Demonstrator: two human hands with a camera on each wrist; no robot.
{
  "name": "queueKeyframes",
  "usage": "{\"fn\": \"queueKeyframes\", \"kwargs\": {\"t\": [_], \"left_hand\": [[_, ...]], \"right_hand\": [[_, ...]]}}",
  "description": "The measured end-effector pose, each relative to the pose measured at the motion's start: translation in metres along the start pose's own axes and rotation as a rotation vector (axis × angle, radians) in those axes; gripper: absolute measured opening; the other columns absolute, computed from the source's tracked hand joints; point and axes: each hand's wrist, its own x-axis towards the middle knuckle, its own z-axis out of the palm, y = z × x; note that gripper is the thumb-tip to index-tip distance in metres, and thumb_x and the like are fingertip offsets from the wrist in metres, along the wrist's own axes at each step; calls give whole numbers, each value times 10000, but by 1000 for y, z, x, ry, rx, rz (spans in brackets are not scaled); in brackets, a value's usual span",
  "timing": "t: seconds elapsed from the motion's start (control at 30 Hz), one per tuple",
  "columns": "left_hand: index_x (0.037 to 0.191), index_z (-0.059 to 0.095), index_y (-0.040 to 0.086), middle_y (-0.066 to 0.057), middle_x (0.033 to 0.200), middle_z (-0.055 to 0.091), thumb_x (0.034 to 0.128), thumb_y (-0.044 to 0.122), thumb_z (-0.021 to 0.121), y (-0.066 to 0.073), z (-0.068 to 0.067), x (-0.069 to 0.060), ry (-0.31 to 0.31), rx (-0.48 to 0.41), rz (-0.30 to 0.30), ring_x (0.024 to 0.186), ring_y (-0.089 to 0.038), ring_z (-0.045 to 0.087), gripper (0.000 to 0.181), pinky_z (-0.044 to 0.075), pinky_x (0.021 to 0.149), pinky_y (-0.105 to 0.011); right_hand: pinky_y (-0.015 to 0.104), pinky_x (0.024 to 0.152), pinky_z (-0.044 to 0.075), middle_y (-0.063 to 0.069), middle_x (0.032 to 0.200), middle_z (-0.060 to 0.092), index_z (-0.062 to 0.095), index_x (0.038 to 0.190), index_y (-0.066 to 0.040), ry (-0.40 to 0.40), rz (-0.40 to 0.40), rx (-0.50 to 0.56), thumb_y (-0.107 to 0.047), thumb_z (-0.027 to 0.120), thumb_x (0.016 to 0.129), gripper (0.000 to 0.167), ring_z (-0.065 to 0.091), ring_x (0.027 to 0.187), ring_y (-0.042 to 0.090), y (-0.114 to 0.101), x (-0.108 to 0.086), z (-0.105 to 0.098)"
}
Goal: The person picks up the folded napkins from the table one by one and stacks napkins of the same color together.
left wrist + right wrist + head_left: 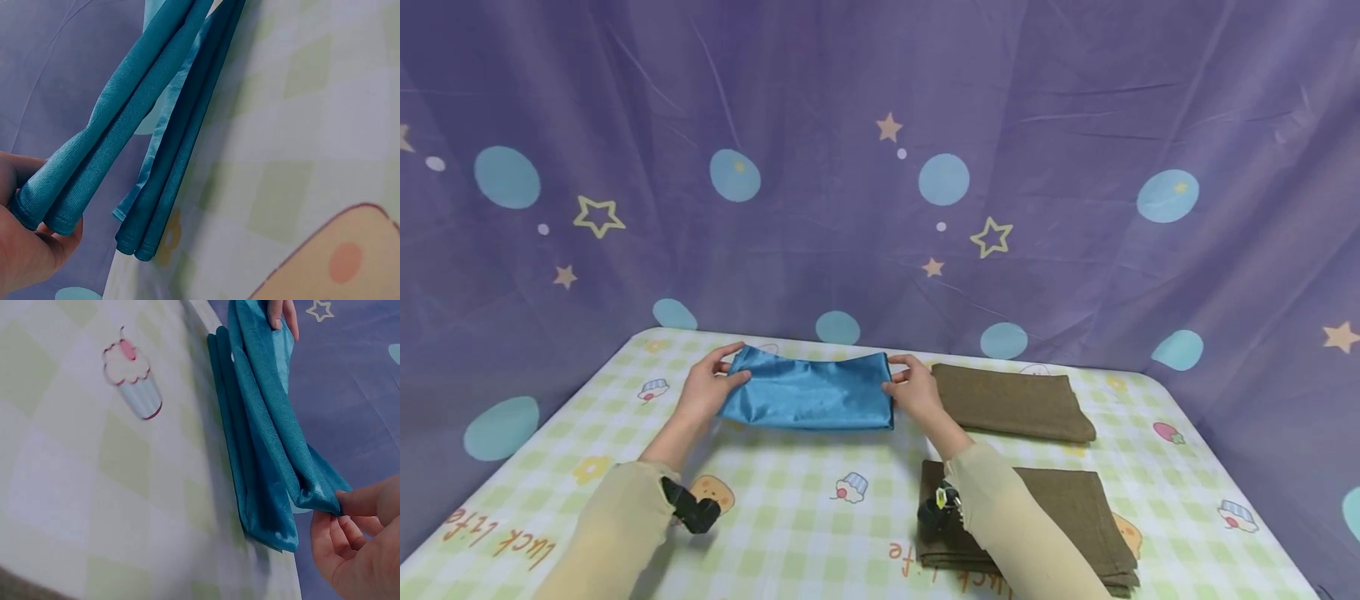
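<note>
A shiny blue cloth [812, 396], folded into a long strip, is held at the far middle of the table. My left hand [702, 390] pinches its left end near the upper corner, while my right hand [917, 390] pinches the upper right corner between thumb and fingers. In the left wrist view the folded blue cloth [125, 119] shows two pairs of rounded layers; the left hand [31, 256] grips the upper pair, and the other pair hangs lower, close to the tabletop. The right wrist view has the right hand [359, 544] pinching a corner of the cloth [269, 406].
Two folded brown cloths lie on the right: one at the back [1011, 404], beside the right hand, and a thicker one in front [1067, 508], partly under the right forearm. A checked tablecloth [775, 517] covers the table. Behind it hangs a purple curtain [850, 267].
</note>
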Motion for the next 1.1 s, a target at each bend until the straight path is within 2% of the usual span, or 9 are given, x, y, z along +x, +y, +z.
{"fn": "queueKeyframes", "kwargs": {"t": [0.27,0.47,0.6,0.77,0.93,1.1], "left_hand": [[1363,430,122,-148,1072,503,870,110,596,2,1,7,29,-4,-22,903,-182,450,521,401,651,-210],[1358,435,105,-163,1068,515,867,92,593,5,2,12,47,-1,0,866,-163,460,516,399,652,-203],[1359,432,107,-171,1077,508,869,87,588,5,5,17,52,3,1,898,-196,461,515,394,677,-232],[1362,429,109,-168,1084,501,875,89,583,3,6,20,52,20,3,935,-225,455,512,389,691,-255],[1364,426,112,-139,1052,493,879,98,580,3,7,22,44,21,20,869,-195,450,509,395,666,-251],[1359,434,113,-133,1041,496,877,95,582,3,10,26,53,15,27,837,-182,450,504,398,657,-252]], "right_hand": [[280,557,505,92,855,579,564,1199,-110,-8,5,52,-23,660,803,417,562,650,198,-2,8,3],[278,548,494,94,860,566,567,1197,-93,2,14,79,-11,647,810,403,534,635,178,0,16,5],[273,541,493,85,846,557,570,1192,-79,11,29,97,-2,646,806,400,522,618,159,4,20,7],[337,593,523,73,833,538,568,1189,-67,15,29,111,5,638,810,391,514,624,143,7,24,10],[378,638,529,62,839,521,572,1178,-63,23,27,114,0,631,818,370,506,640,141,8,28,10],[329,596,519,64,835,535,579,1164,-60,33,26,99,1,636,813,360,503,639,134,7,32,10]]}}
